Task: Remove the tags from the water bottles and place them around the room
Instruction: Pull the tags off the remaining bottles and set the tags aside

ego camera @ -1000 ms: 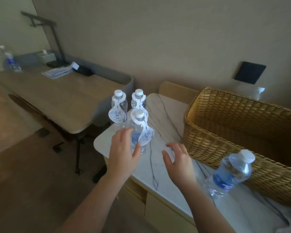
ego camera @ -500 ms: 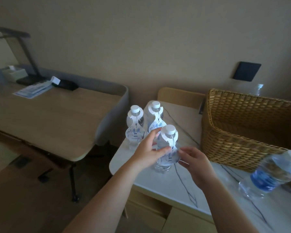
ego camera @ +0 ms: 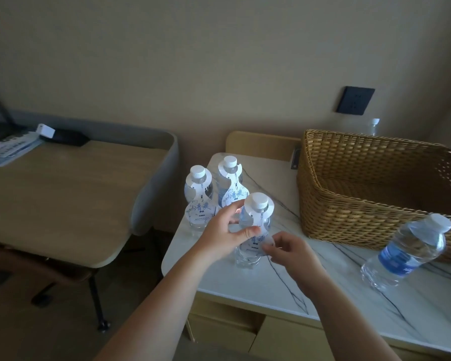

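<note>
Hands are closing on the nearest tagged bottle (ego camera: 253, 230), which is standing near the front left corner of the marble bench (ego camera: 271, 282). Where a second ago both hands were hovering spread and short of the bottles, the left hand (ego camera: 224, 235) is now wrapping its fingers round the bottle's body, with the thumb pressing across the front, and the right hand (ego camera: 289, 250) is pinching the lower edge of the paper tag (ego camera: 258, 239) hanging from the neck. Contact with the tag has thus only just been made; the tag is still looped under the white cap, so removal is judged to be starting, not done. Two more tagged bottles (ego camera: 199, 194) (ego camera: 229, 183) are standing just behind, toward the bench's back left corner, tags untouched. An untagged bottle (ego camera: 409, 251) is standing near the front edge at the right, beside the wicker basket (ego camera: 349, 204). Lifting the tag over the cap appears to be the next requirement, while the left hand is steadying the bottle.
</note>
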`<state>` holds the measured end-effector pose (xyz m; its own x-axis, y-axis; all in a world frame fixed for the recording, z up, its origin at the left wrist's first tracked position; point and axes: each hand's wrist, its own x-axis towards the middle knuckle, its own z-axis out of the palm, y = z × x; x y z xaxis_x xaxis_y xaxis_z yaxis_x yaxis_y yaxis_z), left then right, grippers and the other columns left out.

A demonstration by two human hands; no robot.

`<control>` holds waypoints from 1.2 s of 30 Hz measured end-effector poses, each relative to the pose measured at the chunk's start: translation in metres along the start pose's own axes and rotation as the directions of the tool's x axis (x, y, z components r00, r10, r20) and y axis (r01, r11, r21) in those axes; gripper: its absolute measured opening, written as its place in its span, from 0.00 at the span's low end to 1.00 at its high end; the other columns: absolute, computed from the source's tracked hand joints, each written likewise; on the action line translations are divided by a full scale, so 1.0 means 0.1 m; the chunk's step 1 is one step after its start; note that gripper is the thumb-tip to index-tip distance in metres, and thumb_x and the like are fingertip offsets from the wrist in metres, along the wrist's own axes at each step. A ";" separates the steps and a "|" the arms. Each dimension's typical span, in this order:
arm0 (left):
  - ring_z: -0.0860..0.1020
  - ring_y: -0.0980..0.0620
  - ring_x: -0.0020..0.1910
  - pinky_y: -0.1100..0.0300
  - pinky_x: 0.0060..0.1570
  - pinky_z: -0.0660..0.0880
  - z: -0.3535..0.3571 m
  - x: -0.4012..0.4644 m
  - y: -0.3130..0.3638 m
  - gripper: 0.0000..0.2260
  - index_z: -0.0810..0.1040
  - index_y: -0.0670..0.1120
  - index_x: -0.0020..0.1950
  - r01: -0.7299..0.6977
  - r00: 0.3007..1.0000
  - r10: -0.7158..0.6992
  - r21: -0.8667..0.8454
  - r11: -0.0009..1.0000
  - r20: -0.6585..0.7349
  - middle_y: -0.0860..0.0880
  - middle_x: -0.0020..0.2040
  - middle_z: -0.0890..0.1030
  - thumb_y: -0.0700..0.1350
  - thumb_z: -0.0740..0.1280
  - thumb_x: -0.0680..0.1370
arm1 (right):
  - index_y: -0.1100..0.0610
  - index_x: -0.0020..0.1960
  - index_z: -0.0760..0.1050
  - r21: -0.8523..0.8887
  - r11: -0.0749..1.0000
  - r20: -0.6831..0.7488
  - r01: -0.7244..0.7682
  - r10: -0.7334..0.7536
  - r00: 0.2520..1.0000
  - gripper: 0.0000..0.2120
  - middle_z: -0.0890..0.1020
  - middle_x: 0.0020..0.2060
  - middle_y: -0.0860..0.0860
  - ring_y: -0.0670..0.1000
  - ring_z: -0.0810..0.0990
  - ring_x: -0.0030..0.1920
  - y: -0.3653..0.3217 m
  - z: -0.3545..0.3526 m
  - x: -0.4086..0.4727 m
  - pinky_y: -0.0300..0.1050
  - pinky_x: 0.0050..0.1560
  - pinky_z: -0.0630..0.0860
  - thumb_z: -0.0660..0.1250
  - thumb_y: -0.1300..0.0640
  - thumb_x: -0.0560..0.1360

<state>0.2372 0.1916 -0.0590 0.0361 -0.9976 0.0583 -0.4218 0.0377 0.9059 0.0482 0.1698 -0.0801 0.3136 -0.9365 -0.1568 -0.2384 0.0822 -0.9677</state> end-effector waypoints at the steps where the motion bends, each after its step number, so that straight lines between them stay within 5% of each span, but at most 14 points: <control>1: 0.72 0.67 0.56 0.68 0.51 0.67 0.00 0.01 -0.01 0.35 0.65 0.65 0.69 0.006 1.000 -0.006 0.000 1.000 0.005 0.58 0.66 0.73 0.71 0.68 0.63 | 0.63 0.42 0.77 0.078 0.997 -0.007 0.009 -0.008 1.000 0.07 0.80 0.37 0.56 0.53 0.77 0.40 0.00 -0.03 -0.01 0.54 0.48 0.77 0.72 0.60 0.72; 3: 0.73 0.65 0.57 0.64 0.53 0.68 -0.01 0.03 -0.02 0.35 0.65 0.65 0.69 0.013 1.000 -0.013 -0.005 1.000 0.009 0.59 0.64 0.74 0.70 0.68 0.63 | 0.65 0.44 0.76 0.203 0.979 -0.030 0.034 -0.028 0.999 0.05 0.82 0.40 0.60 0.55 0.81 0.43 -0.03 -0.13 -0.02 0.53 0.52 0.80 0.70 0.64 0.73; 7: 0.73 0.73 0.51 0.73 0.46 0.67 -0.03 0.04 -0.01 0.26 0.65 0.78 0.56 0.016 1.000 -0.016 -0.007 1.000 0.011 0.70 0.56 0.71 0.66 0.74 0.63 | 0.64 0.46 0.78 0.281 0.953 -0.072 0.114 -0.097 0.993 0.02 0.85 0.42 0.59 0.55 0.84 0.43 -0.14 -0.30 -0.02 0.45 0.43 0.81 0.69 0.65 0.74; 11: 0.74 0.68 0.52 0.74 0.43 0.71 0.03 0.08 -0.05 0.32 0.66 0.70 0.59 -0.022 1.000 0.022 0.027 0.999 -0.006 0.69 0.54 0.72 0.56 0.80 0.63 | 0.62 0.48 0.78 0.292 0.945 -0.069 0.145 -0.131 0.989 0.03 0.85 0.41 0.57 0.52 0.84 0.41 -0.24 -0.35 -0.01 0.45 0.41 0.80 0.68 0.64 0.75; 16: 0.76 0.69 0.49 0.74 0.40 0.73 0.09 0.11 -0.02 0.30 0.65 0.65 0.59 -0.067 0.994 0.076 0.124 0.990 -0.073 0.65 0.49 0.77 0.57 0.78 0.64 | 0.64 0.49 0.76 0.426 0.891 -0.059 0.155 -0.143 0.988 0.04 0.85 0.42 0.57 0.52 0.83 0.42 -0.36 -0.33 -0.03 0.44 0.40 0.80 0.67 0.64 0.75; 19: 0.77 0.62 0.47 0.67 0.42 0.75 0.19 0.12 0.02 0.30 0.65 0.66 0.57 -0.079 0.988 0.098 0.160 0.984 -0.116 0.60 0.49 0.79 0.56 0.79 0.63 | 0.62 0.49 0.76 0.483 0.856 -0.090 0.183 -0.160 0.983 0.05 0.85 0.41 0.55 0.50 0.83 0.40 -0.43 -0.36 -0.07 0.41 0.37 0.79 0.67 0.63 0.74; 24: 0.73 0.76 0.47 0.77 0.39 0.69 0.50 0.16 0.12 0.28 0.66 0.65 0.54 -0.140 0.984 0.154 0.145 0.979 -0.087 0.68 0.45 0.76 0.54 0.80 0.63 | 0.60 0.50 0.77 0.505 0.835 -0.196 0.220 -0.137 0.971 0.11 0.85 0.43 0.57 0.52 0.84 0.42 -0.45 -0.63 -0.24 0.45 0.40 0.82 0.70 0.58 0.69; 28: 0.76 0.68 0.47 0.75 0.38 0.70 0.84 0.25 0.25 0.27 0.67 0.67 0.52 -0.164 0.985 0.170 0.116 0.980 -0.044 0.65 0.46 0.79 0.55 0.80 0.63 | 0.60 0.48 0.77 0.515 0.819 -0.313 0.254 -0.096 0.945 0.07 0.85 0.42 0.56 0.52 0.84 0.42 -0.35 -0.94 -0.44 0.45 0.39 0.81 0.69 0.61 0.71; 31: 0.73 0.74 0.47 0.78 0.39 0.68 1.12 0.30 0.36 0.26 0.67 0.70 0.50 -0.197 0.979 0.200 0.103 0.975 -0.022 0.67 0.44 0.78 0.54 0.79 0.63 | 0.62 0.52 0.75 0.514 0.809 -0.402 0.286 -0.068 0.913 0.10 0.85 0.44 0.57 0.53 0.84 0.44 -0.25 -1.23 -0.64 0.46 0.39 0.81 0.69 0.61 0.72; 36: 0.74 0.72 0.46 0.77 0.39 0.67 1.56 0.41 0.52 0.27 0.68 0.63 0.57 -0.219 0.976 0.220 0.074 0.973 -0.007 0.64 0.48 0.78 0.53 0.79 0.64 | 0.60 0.50 0.76 0.519 0.789 -0.525 0.330 -0.011 0.851 0.09 0.85 0.45 0.56 0.52 0.84 0.45 0.00 -1.84 -1.00 0.47 0.42 0.82 0.69 0.60 0.70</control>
<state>0.0752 0.1438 -0.0746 -0.0513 -0.9646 0.2588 -0.4854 0.2505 0.8376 -0.1519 0.2008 -0.0278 -0.2136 -0.9767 -0.0191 0.3925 -0.0679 -0.9173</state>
